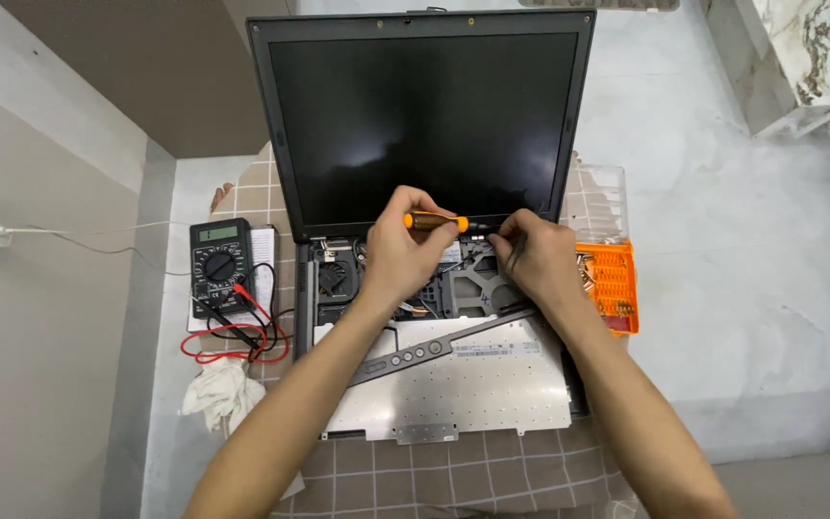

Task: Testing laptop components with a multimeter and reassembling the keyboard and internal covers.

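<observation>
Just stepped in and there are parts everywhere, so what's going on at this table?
A person is working on an opened laptop whose keyboard has been lifted off and lies flipped over at the front. The left hand holds a small orange-and-black screwdriver near the hinge, tip pointing toward the right hand, which pinches something there too small to make out. An orange bit case sits at the right; a multimeter with red and black leads lies at the left.

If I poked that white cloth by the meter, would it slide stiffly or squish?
The white cloth would probably squish: it lies crumpled in soft folds. It looks light, so a poke likely drags it along. It may snag the red wire lying beside it.
</observation>
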